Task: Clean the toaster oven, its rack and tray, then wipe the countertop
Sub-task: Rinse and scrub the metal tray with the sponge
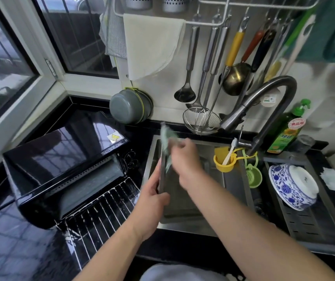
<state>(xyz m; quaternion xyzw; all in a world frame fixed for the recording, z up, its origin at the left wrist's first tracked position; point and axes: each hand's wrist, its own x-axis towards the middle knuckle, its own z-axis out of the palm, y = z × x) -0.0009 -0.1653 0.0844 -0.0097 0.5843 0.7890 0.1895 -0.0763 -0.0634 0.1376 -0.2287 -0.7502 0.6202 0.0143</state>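
Tray (163,159) stands on edge over the sink (182,224), left hand (152,196) with fingers clamped on its lower rim; right hand (184,159) grips a green cloth (167,136) against it. Steady bracing, firm strokes along corners likely serve best.

Right of the right hand (184,159), beyond the faucet, a green detergent bottle (286,130) bore a red-and-white badge with the characters 食品用; the green characters lower on its label were too blurred to read. Left of the left hand (152,199), a yellow warning triangle sticker (114,137) sat on the toaster oven (61,159)
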